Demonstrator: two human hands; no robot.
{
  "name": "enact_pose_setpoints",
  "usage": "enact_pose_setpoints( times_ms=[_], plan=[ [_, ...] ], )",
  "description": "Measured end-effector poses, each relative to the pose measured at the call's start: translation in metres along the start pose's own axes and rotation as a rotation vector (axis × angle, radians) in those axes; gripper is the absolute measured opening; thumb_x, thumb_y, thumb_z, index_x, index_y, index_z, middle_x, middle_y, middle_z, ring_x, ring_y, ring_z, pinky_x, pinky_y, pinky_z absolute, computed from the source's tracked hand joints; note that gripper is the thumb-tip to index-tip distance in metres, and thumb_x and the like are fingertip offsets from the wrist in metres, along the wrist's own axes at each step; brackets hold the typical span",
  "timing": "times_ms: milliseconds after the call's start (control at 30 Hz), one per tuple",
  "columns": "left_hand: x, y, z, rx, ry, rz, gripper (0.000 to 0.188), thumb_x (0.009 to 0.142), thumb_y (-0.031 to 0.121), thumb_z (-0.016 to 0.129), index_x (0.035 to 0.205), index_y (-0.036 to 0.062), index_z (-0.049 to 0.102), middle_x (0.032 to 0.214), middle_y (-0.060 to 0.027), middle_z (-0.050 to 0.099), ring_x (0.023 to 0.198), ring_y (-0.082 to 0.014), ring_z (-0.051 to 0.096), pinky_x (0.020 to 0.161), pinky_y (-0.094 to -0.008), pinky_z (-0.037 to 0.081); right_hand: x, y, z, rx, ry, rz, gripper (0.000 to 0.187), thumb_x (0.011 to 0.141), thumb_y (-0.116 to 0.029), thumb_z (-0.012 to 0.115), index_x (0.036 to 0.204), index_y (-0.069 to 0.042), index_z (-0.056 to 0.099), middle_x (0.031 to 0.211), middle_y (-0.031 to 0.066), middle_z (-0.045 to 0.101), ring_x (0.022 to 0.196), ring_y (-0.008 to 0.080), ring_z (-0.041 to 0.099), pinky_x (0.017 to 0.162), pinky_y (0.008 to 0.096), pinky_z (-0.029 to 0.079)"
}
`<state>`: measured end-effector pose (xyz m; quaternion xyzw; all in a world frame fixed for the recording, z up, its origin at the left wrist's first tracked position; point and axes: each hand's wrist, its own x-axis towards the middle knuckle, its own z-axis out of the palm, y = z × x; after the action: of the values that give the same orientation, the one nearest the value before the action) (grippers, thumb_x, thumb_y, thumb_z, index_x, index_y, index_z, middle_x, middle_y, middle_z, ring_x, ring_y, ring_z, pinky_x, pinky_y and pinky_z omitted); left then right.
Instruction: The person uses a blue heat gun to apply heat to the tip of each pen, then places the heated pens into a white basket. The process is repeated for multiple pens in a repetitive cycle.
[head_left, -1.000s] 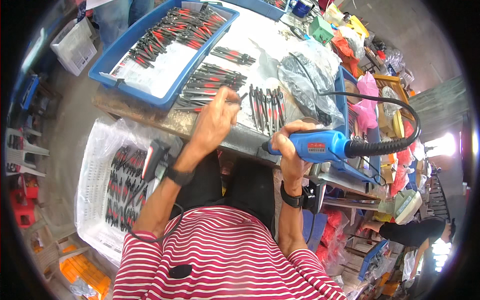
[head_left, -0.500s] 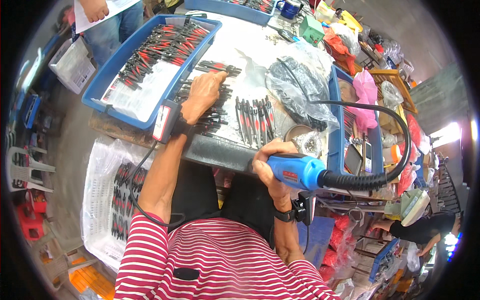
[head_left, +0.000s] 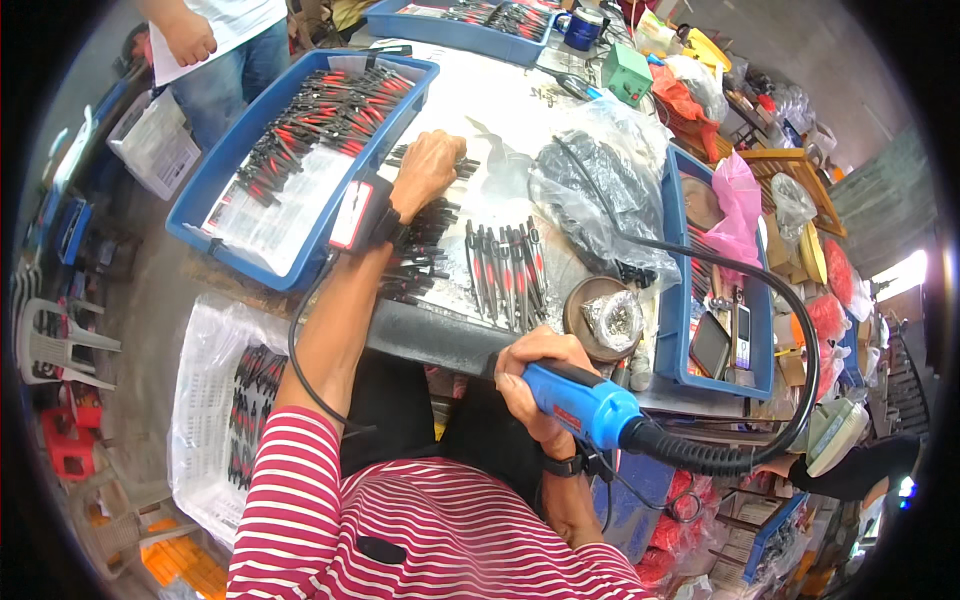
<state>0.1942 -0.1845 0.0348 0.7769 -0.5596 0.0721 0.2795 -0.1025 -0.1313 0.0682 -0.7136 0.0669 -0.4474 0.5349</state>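
Since a second ago the left hand (head_left: 428, 175) has reached from nearer the table's edge (head_left: 440, 338) to the farther bunch of slim black-and-red pieces (head_left: 465, 167), fingers curled; I can't tell whether it grips any. The right hand (head_left: 541, 376) wraps the blue corded tool (head_left: 588, 405), its cord end now dipped. The blue tray (head_left: 245, 264) flanks the left hand, while white tabletop (head_left: 515, 100) opens rightward to the plastic bag (head_left: 600, 190).

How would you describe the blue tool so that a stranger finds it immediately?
Find the white-topped worktable. At its near edge, the right hand grips the blue tool. Unlike the blue tray nearby, it ends in a thick, ribbed black sleeve.
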Motion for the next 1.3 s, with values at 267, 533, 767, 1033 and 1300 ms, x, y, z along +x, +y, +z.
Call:
enact_pose_setpoints(
  times_ms=[267,533,767,1033,1300],
  plan=[
    [0.011,-0.016,0.035,0.057,0.0,-0.021,0.022,0.067,-0.005,0.056,0.083,0.0052,0.066,0.082,-0.015,0.06,0.083,-0.0345,0.054,0.076,-0.0419,0.044,-0.001,0.001,-0.007,0.057,-0.089,-0.028,0.028,0.074,0.005,0.064,0.096,-0.001,0.049,0.073,0.0091,0.052,0.064,0.0167,0.052,0.059,0.03,0.048],
    [0.005,-0.016,0.029,0.054,0.178,0.056,0.018,0.071,-0.005,0.054,0.088,0.0032,0.056,0.081,-0.0126,0.059,0.084,-0.0301,0.055,0.072,-0.0409,0.041,-0.003,0.006,-0.007,0.081,-0.095,-0.047,0.028,0.074,0.004,0.062,0.096,-0.001,0.045,0.073,0.0093,0.05,0.06,0.0176,0.052,0.058,0.0318,0.049],
    [-0.019,0.036,-0.033,-0.398,0.583,0.05,0.017,0.081,-0.006,0.052,0.097,-0.0013,0.049,0.086,-0.0176,0.059,0.083,-0.0318,0.059,0.073,-0.0371,0.045,-0.005,0.005,0.0,0.056,-0.029,-0.037,0.028,0.074,0.006,0.058,0.096,-0.003,0.042,0.077,0.009,0.047,0.059,0.0168,0.05,0.059,0.0313,0.047],
    [-0.135,0.105,-0.103,-1.198,0.386,-0.303,0.015,0.088,0.003,0.054,0.1,-0.0009,0.046,0.085,-0.0078,0.055,0.072,-0.0118,0.055,0.065,-0.0242,0.047,-0.008,0.004,0.006,0.234,0.09,0.058,0.029,0.073,0.009,0.06,0.096,-0.003,0.046,0.077,0.0075,0.051,0.066,0.0135,0.053,0.06,0.0259,0.046],
    [-0.22,0.12,-0.066,-1.709,-0.031,-0.676,0.023,0.089,0.012,0.058,0.103,-0.0038,0.051,0.075,-0.0087,0.057,0.061,-0.0127,0.057,0.054,-0.0248,0.05,-0.005,0.003,0.009,0.074,0.067,0.054,0.026,0.075,0.004,0.053,0.098,-0.003,0.042,0.072,0.0078,0.046,0.057,0.0156,0.047,0.058,0.03,0.045]
  ],
)
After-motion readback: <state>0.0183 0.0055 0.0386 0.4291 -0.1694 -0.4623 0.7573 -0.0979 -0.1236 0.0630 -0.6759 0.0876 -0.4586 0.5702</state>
